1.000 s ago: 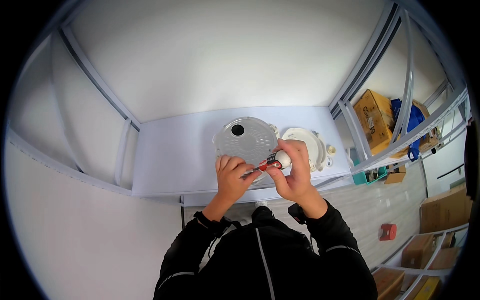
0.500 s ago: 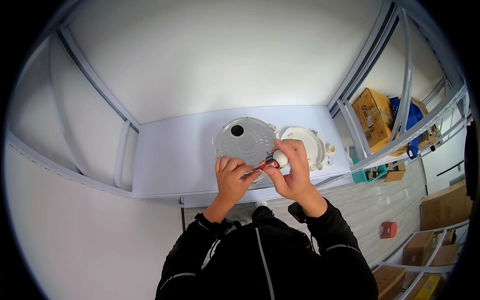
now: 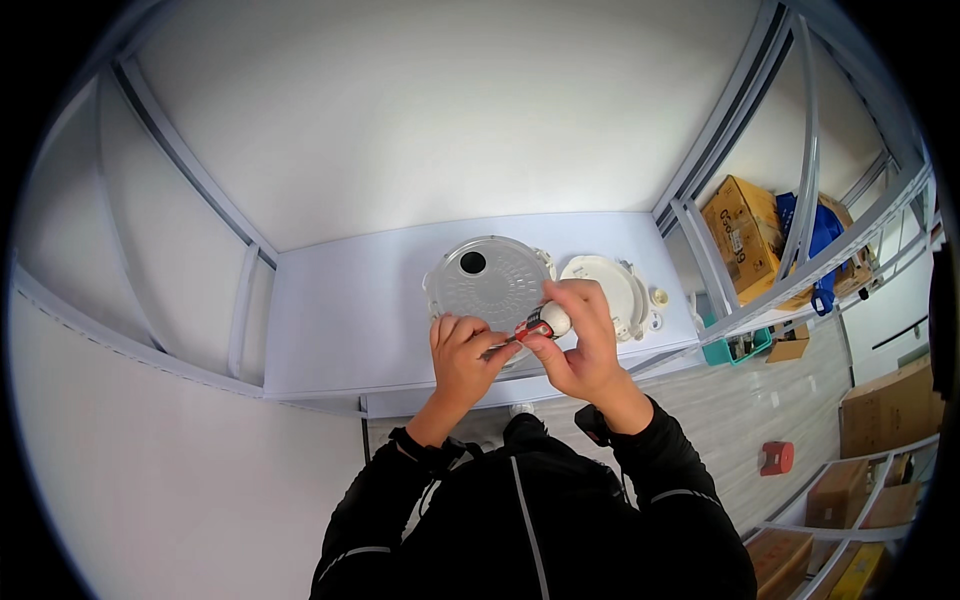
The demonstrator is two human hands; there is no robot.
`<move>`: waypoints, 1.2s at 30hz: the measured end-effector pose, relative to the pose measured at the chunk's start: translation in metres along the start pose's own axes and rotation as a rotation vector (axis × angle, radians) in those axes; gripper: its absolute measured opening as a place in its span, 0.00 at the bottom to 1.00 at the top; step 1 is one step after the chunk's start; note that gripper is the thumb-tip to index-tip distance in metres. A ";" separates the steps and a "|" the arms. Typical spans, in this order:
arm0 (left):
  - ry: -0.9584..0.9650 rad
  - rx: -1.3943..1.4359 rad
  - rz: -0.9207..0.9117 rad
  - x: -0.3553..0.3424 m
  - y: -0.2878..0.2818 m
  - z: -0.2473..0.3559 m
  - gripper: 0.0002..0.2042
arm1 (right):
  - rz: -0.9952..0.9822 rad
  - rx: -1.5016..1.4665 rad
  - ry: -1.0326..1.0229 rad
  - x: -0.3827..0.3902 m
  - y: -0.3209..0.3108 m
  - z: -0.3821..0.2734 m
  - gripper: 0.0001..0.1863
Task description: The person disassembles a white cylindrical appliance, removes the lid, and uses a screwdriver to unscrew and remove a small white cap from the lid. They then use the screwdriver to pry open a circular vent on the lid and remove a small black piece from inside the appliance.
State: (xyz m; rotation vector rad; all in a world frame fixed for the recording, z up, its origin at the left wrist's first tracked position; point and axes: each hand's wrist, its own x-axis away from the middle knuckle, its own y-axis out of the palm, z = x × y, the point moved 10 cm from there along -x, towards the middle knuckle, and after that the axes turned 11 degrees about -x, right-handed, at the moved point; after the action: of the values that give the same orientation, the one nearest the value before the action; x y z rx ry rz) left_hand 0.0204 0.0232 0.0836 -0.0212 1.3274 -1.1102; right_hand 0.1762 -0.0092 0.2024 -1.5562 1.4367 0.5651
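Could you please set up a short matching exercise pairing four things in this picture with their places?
Things:
1. small red-handled screwdriver
2. round grey perforated plastic disc
3. round white plastic cover
4. brown cardboard box

Places:
A. beyond the shelf frame, far right
B. on the white table, right of the grey disc
C. between both hands
D. on the white table, just past the left hand

Pairs: 1-C, 2-D, 3-B, 4-A

A white round cover [image 3: 603, 287] lies right of centre on the pale bench [image 3: 340, 320]. At the right edge sit cardboard boxes [image 3: 742, 232], blue fabric [image 3: 822, 232], a teal bin [image 3: 728, 349] and a red object [image 3: 776, 457] on the floor.
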 end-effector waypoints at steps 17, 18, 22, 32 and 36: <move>-0.031 0.018 -0.027 0.003 0.002 -0.002 0.12 | -0.138 0.022 0.226 -0.024 0.008 0.005 0.29; -0.033 0.027 -0.037 0.004 0.003 -0.003 0.11 | -0.132 0.000 0.240 -0.024 0.008 0.005 0.28; -0.030 0.069 -0.074 0.005 0.005 -0.008 0.09 | -0.028 -0.160 0.168 -0.033 0.008 -0.006 0.28; -0.010 0.108 -0.102 0.005 0.001 -0.005 0.07 | -0.018 -0.188 0.185 -0.027 0.004 -0.002 0.24; -0.014 0.100 -0.120 0.006 0.003 -0.007 0.07 | -0.071 -0.113 0.096 -0.026 0.005 -0.003 0.24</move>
State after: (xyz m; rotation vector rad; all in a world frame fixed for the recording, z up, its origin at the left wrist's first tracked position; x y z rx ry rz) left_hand 0.0158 0.0248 0.0752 -0.0346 1.2696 -1.2749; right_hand 0.1652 0.0026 0.2237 -1.7377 1.4358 0.5437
